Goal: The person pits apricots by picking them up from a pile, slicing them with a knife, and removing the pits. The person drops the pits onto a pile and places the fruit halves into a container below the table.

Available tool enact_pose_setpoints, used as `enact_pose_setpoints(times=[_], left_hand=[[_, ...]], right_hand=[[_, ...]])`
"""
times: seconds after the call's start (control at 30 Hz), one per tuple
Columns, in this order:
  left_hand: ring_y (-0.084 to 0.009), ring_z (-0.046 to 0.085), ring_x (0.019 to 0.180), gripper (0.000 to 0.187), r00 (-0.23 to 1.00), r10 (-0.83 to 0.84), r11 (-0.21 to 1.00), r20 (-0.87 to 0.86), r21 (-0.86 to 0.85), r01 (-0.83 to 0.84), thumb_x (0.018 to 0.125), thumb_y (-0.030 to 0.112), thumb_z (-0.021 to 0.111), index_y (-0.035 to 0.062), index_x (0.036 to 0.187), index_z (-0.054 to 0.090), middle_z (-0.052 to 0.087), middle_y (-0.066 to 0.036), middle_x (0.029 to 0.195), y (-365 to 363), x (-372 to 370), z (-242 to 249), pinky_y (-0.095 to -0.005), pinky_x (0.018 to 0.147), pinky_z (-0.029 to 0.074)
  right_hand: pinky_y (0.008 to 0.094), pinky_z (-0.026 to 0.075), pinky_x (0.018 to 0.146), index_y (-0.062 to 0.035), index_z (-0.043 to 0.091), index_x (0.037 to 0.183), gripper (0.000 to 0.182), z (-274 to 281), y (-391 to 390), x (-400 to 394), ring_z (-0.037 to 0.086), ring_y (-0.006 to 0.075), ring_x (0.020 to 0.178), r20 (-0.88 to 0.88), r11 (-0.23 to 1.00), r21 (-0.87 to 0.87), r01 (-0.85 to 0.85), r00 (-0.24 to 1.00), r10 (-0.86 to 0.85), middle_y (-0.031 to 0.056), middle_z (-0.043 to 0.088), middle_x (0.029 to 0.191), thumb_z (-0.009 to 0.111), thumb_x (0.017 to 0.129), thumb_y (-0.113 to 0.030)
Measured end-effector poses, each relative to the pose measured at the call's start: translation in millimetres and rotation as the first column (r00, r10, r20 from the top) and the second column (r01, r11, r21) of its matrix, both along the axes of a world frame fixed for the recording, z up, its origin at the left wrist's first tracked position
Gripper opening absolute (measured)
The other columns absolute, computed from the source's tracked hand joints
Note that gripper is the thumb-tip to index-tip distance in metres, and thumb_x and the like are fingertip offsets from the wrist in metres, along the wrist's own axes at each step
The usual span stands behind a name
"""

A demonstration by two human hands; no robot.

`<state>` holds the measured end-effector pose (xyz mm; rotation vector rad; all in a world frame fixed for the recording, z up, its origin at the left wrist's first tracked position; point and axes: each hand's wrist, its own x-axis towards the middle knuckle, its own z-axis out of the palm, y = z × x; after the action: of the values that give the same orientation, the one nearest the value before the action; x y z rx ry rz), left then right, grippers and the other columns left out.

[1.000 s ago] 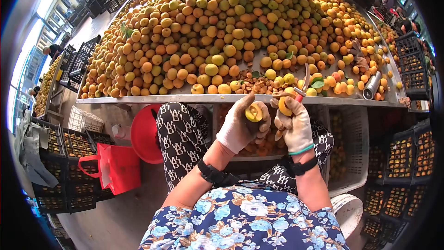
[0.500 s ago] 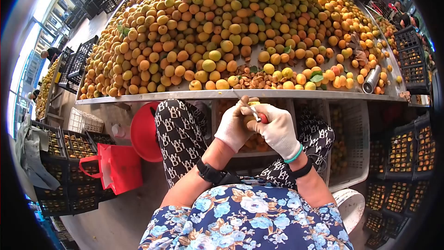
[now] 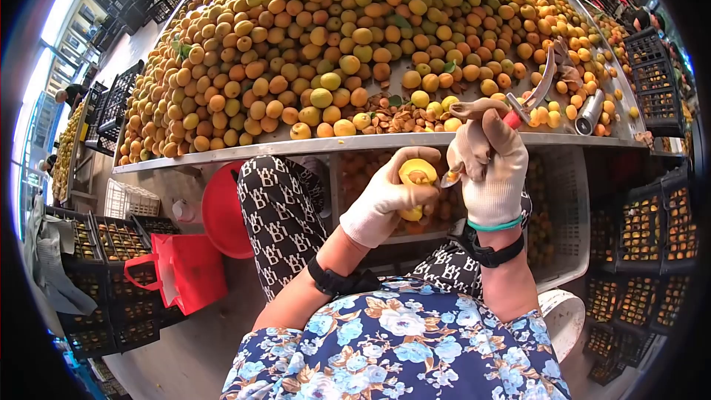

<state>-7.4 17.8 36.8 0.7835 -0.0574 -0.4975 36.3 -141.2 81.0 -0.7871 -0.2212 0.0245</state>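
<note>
My left hand [image 3: 385, 200], in a white glove with tan fingertips, is closed around a yellow apricot [image 3: 416, 172]. The fruit is cut open, and a brownish patch shows in its middle, either stone or hollow. To its right, my right hand [image 3: 490, 170] is raised, gloved alike, its fingers wrapped around a red-handled knife [image 3: 512, 119]. A curved metal blade sticks out from the handle toward the upper right, away from the apricot. Below the right fingers, close to the fruit, shows a small shiny bit with orange on it, too small to identify.
A metal-edged table [image 3: 296, 150] bears a large heap of apricots [image 3: 296, 44]. Cut pieces [image 3: 400, 120] and a metal cylinder [image 3: 590, 112] lie near its front edge. Crates [image 3: 552, 252] stand below. A red bag [image 3: 189, 270] and red basin [image 3: 228, 211] are at left, stacked crates [image 3: 643, 233] at right.
The hands were together over the apricot and have separated. My right hand has moved right and up with the knife, its blade now turned away; my left keeps the opened apricot.
</note>
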Motion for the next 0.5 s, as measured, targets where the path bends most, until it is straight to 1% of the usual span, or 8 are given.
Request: enact_pose_setpoints(times=[0.03, 0.07, 0.13, 0.23, 0.33, 0.5], left_hand=[[-0.0162, 0.062, 0.096, 0.061, 1.0, -0.002, 0.999, 0.016, 0.043, 0.001, 0.075, 0.003, 0.079, 0.0029, 0.13, 0.051, 0.062, -0.008, 0.108, -2, -1, 4, -0.0317, 0.085, 0.052], [-0.0165, 0.062, 0.098, 0.062, 1.0, -0.003, 0.999, 0.013, 0.048, 0.002, 0.074, 0.003, 0.079, 0.0029, 0.13, 0.051, 0.062, -0.007, 0.109, -3, -3, 5, -0.032, 0.086, 0.052], [-0.0171, 0.062, 0.101, 0.063, 1.0, -0.003, 0.998, 0.009, 0.061, 0.003, 0.074, 0.001, 0.079, 0.003, 0.129, 0.05, 0.062, -0.007, 0.111, -5, -5, 7, -0.0325, 0.087, 0.052], [-0.0176, 0.062, 0.101, 0.064, 1.0, -0.004, 0.996, 0.002, 0.091, 0.003, 0.074, -0.001, 0.078, 0.0034, 0.13, 0.049, 0.062, -0.007, 0.111, -6, -5, 4, -0.0326, 0.087, 0.052], [-0.0181, 0.063, 0.099, 0.062, 1.0, -0.014, 0.996, -0.012, 0.088, 0.015, 0.074, -0.002, 0.077, 0.0036, 0.129, 0.049, 0.062, -0.007, 0.111, -8, -5, 6, -0.0329, 0.085, 0.054], [-0.0181, 0.065, 0.095, 0.059, 0.999, -0.022, 0.996, -0.031, 0.082, 0.025, 0.074, -0.002, 0.077, 0.0043, 0.126, 0.05, 0.063, -0.007, 0.108, -9, -6, 7, -0.033, 0.082, 0.055]], right_hand=[[0.0245, 0.035, 0.049, 0.0009, 0.065, 0.103, 0.03, 1, 2, 1, 0.034, 0.0055, 0.044, 0.01, 1.0, 0.018, -0.008, 1.0, 0.008, -0.0053, 0.037, 0.056, 0.065, 0.098, -0.029], [0.0247, 0.034, 0.048, 0.0008, 0.065, 0.101, 0.031, 3, 4, 0, 0.034, 0.0061, 0.044, 0.01, 0.999, 0.039, -0.017, 1.0, 0.016, -0.0047, 0.037, 0.055, 0.066, 0.097, -0.03], [0.0247, 0.034, 0.048, 0.0005, 0.065, 0.098, 0.028, 3, 10, -1, 0.033, 0.0064, 0.042, 0.029, 0.998, 0.046, 0.034, 0.999, -0.035, -0.0038, 0.039, 0.053, 0.066, 0.097, -0.027], [0.0242, 0.034, 0.047, 0.0017, 0.064, 0.096, 0.027, 0, 9, 0, 0.034, 0.0067, 0.04, 0.131, 0.999, 0.02, 0.025, 0.991, -0.028, -0.0022, 0.042, 0.051, 0.067, 0.096, -0.025], [0.0232, 0.033, 0.045, 0.0035, 0.062, 0.094, 0.028, 5, 12, -4, 0.036, 0.0065, 0.039, 0.149, 1.0, -0.002, 0.019, 0.989, -0.018, -0.001, 0.044, 0.051, 0.069, 0.094, -0.023], [0.0218, 0.03, 0.042, 0.005, 0.062, 0.093, 0.03, 2, 12, -6, 0.04, 0.0054, 0.041, 0.128, 0.999, -0.038, 0.024, 0.992, -0.019, -0.0011, 0.046, 0.052, 0.073, 0.092, -0.023]])
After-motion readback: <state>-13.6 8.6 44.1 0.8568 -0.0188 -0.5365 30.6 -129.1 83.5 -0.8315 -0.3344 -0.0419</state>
